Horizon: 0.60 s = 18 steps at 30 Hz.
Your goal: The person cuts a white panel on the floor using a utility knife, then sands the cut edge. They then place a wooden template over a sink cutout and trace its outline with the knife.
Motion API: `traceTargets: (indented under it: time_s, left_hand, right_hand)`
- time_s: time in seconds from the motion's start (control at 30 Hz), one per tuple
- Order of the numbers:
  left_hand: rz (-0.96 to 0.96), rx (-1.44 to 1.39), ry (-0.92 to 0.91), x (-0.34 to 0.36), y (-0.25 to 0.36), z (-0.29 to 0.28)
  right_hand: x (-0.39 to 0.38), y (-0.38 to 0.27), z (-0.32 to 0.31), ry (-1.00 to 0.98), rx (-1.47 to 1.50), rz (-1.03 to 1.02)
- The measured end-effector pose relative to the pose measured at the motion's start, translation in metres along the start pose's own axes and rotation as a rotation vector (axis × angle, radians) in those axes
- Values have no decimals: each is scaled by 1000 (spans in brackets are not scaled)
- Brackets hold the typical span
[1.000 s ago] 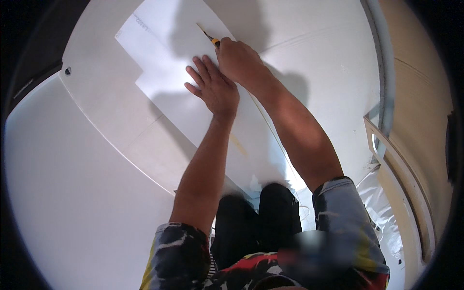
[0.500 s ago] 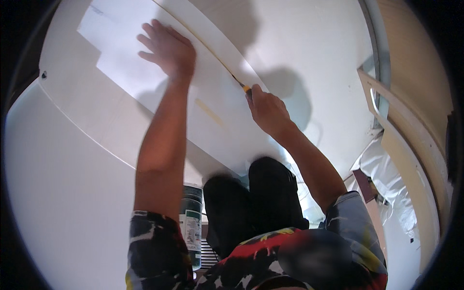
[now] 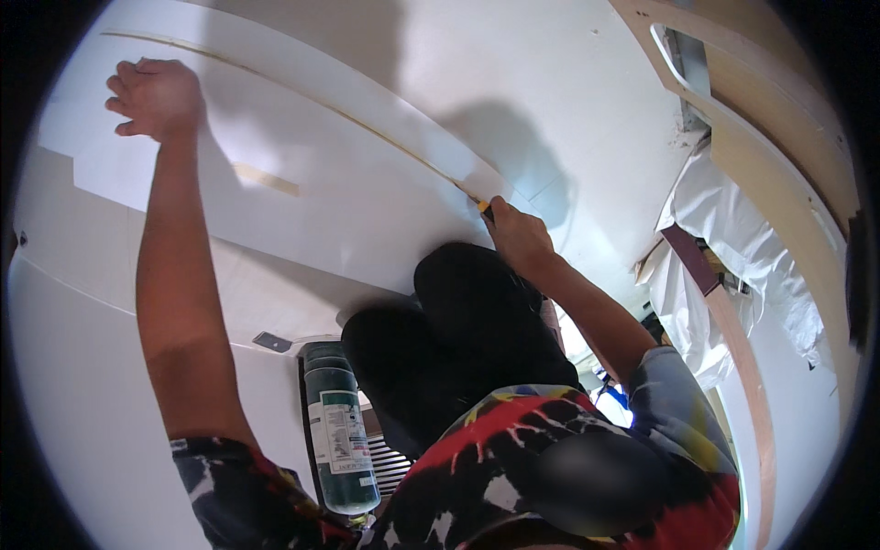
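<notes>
A large white sheet (image 3: 339, 183) lies before me, with a thin brownish line (image 3: 321, 103) running along it from far left toward my right hand. My right hand (image 3: 521, 238) is closed around a cutter knife (image 3: 487, 212) with a yellow and black handle. Its narrow tip rests at the near right end of that line. On the far left part of the sheet, my left hand (image 3: 158, 96) leans with fingers apart and partly bent, holding nothing. Between the hands, a short tan strip (image 3: 266, 179) shows on the sheet.
A green cylinder (image 3: 341, 431) with a white label stands below my left forearm, near my knees. Close to it lies a dark phone (image 3: 271, 342). Curved wooden panels (image 3: 770, 156) and crumpled white plastic sheeting (image 3: 706, 211) are at the right.
My right hand has drawn the cutter knife along the line, toward the near right. My left hand stays on the sheet, its fingers more bent. The whole view has turned and shifted.
</notes>
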<state>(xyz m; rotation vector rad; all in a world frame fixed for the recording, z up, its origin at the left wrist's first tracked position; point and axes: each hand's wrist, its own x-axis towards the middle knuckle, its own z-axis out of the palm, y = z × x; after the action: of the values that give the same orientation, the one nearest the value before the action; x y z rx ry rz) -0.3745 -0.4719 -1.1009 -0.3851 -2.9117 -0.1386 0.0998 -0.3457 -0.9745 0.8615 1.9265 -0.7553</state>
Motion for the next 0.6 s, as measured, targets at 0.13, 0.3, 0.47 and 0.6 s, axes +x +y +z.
traceTargets:
  time_s: [0.13, 0.3, 0.47, 0.6]
  left_hand:
    - [-16, 4, -44, 2, 2, 0]
    - [-26, -14, -55, 3, -4, 6]
    - [-50, -57, -89, -3, -2, 2]
    - [19, -37, -40, 8, -3, 9]
  right_hand:
    - [-17, 31, 16, -22, 24, 21]
    - [-27, 56, 34, -41, 46, 73]
    - [-58, 91, 61, 9, 84, 18]
    - [-46, 93, 62, 45, 94, 16]
